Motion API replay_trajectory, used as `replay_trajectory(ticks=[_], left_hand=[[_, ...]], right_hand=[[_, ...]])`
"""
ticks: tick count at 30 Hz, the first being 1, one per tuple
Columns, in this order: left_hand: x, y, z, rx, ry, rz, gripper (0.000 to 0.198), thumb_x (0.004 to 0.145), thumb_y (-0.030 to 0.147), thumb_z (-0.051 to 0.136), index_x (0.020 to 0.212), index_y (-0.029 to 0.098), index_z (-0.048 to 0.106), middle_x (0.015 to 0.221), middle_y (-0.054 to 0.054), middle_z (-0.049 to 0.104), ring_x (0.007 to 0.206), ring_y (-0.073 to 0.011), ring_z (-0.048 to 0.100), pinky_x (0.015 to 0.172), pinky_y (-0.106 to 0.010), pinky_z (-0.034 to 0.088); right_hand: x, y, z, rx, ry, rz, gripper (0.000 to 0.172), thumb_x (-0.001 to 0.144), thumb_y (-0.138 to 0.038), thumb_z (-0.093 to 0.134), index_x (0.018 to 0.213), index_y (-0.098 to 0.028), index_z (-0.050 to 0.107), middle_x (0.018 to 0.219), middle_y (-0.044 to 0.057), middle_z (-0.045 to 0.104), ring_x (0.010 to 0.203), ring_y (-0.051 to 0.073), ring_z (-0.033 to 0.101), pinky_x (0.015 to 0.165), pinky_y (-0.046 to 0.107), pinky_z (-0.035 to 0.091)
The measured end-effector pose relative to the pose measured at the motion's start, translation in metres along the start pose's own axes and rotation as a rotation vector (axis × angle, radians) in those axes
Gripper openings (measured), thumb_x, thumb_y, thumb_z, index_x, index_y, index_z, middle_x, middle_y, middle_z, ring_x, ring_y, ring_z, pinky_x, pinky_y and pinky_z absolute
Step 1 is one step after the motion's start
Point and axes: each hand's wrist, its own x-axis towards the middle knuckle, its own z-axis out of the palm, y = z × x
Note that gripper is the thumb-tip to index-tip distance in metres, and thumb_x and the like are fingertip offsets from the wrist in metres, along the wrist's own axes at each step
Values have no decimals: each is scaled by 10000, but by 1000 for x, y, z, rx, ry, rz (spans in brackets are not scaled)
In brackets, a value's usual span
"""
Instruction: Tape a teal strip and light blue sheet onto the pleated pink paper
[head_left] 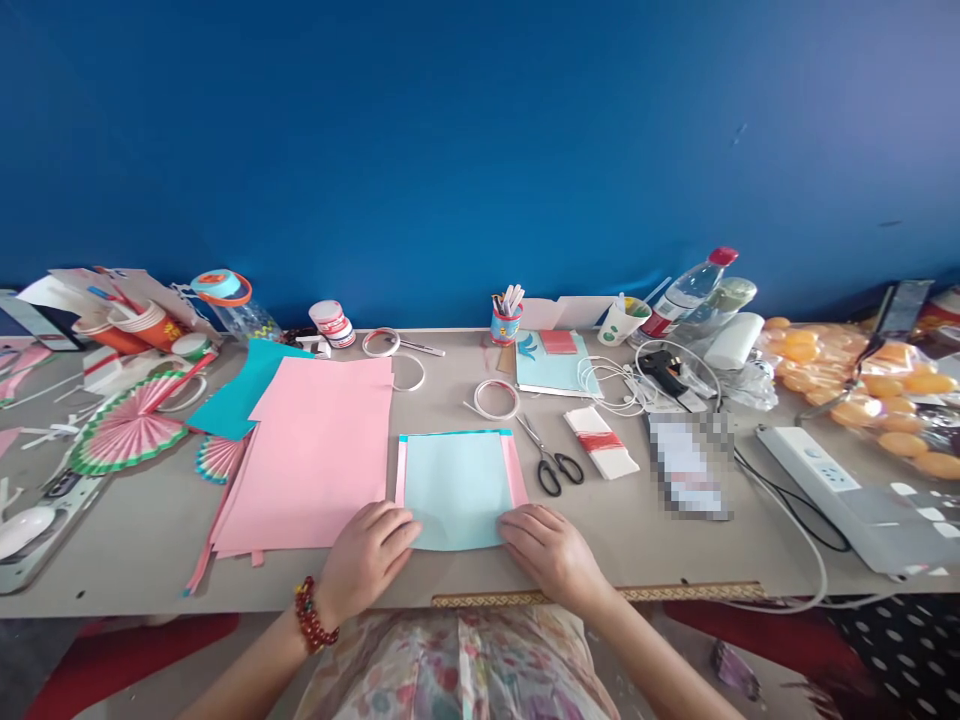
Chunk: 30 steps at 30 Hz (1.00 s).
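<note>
A light blue sheet of paper (454, 488) lies on the table in front of me, with pink strips along both sides and a teal band at its far edge. My left hand (377, 550) is closed on its near left corner, the fingers curled together over the edge. At the near right corner my right hand (551, 553) grips the sheet the same way. Both thumbs are mostly hidden. Just left of my left hand is a stack of pink paper (319, 445). Black-handled scissors (553, 465) rest beyond my right hand.
Teal paper (244, 390) and a pleated pink paper fan (129, 425) lie left. White tape coils (496, 400), a pen cup (507, 322) and a wound white card (601, 442) are farther back. At right are a glue gun (666, 373), a bottle (690, 290) and a power strip (821, 468).
</note>
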Motion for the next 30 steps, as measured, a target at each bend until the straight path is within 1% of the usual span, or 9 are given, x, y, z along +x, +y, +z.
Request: replay_trajectory(ticks=[4, 7, 12, 15, 17, 19, 23, 26, 30], left_hand=[[-3, 1, -1, -33, -2, -36, 180, 957, 140, 454, 884, 200, 607, 994, -45, 641, 940, -184, 578, 840, -342, 483], [-4, 1, -1, -50, -11, -77, 197, 962, 147, 449, 840, 196, 597, 1008, -46, 630, 953, -187, 574, 828, -339, 485], [1, 5, -2, -112, -8, -137, 184, 975, 224, 468, 846, 189, 596, 956, -50, 609, 911, -187, 570, 816, -350, 484], [6, 8, -3, -123, -5, -150, 207, 980, 226, 454, 829, 188, 592, 914, -45, 600, 858, -176, 567, 770, -333, 484], [8, 8, -2, -134, 13, -143, 210, 983, 213, 441, 842, 191, 594, 909, -44, 605, 849, -173, 570, 760, -325, 484], [10, 8, -1, -147, 30, -138, 195, 985, 207, 442, 869, 195, 598, 920, -44, 617, 857, -175, 576, 772, -328, 485], [14, 7, 1, -159, 71, -119, 164, 979, 177, 450, 951, 208, 609, 969, -45, 647, 908, -183, 595, 830, -346, 484], [17, 7, 3, -150, 100, -127, 196, 973, 131, 429, 1014, 211, 604, 1010, -51, 655, 934, -182, 603, 850, -349, 484], [21, 8, 4, -141, 50, -121, 202, 968, 121, 424, 969, 208, 606, 1025, -51, 646, 946, -184, 598, 837, -346, 487]], right_hand=[[-2, 3, -1, 43, -25, 33, 148, 953, -185, 504, 944, -198, 651, 1014, 68, 712, 910, 184, 639, 816, 335, 535], [-1, 4, -3, 78, -45, 31, 149, 950, -185, 514, 907, -203, 656, 1030, 61, 705, 912, 184, 627, 818, 337, 529], [4, 3, -7, 113, -75, 75, 180, 960, -194, 495, 892, -202, 661, 1008, 68, 691, 893, 178, 609, 817, 332, 517], [8, 0, -8, 76, -103, 65, 162, 957, -211, 504, 929, -201, 664, 988, 73, 682, 893, 188, 596, 799, 334, 501], [11, -3, -6, 41, -97, 39, 151, 951, -215, 514, 959, -205, 664, 964, 69, 681, 892, 191, 586, 795, 331, 483], [14, -5, -4, -2, -66, 22, 161, 950, -200, 509, 953, -213, 669, 918, 60, 679, 859, 183, 575, 777, 322, 458], [21, -5, -1, -77, 3, 71, 188, 949, -191, 506, 886, -212, 682, 799, 50, 655, 768, 175, 540, 695, 310, 403], [23, -1, -1, -41, -5, 52, 206, 959, -198, 491, 887, -203, 684, 789, 52, 649, 772, 179, 531, 701, 313, 406], [22, 2, 0, 2, -51, 41, 237, 977, -204, 453, 898, -198, 676, 807, 58, 633, 787, 185, 538, 719, 314, 435]])
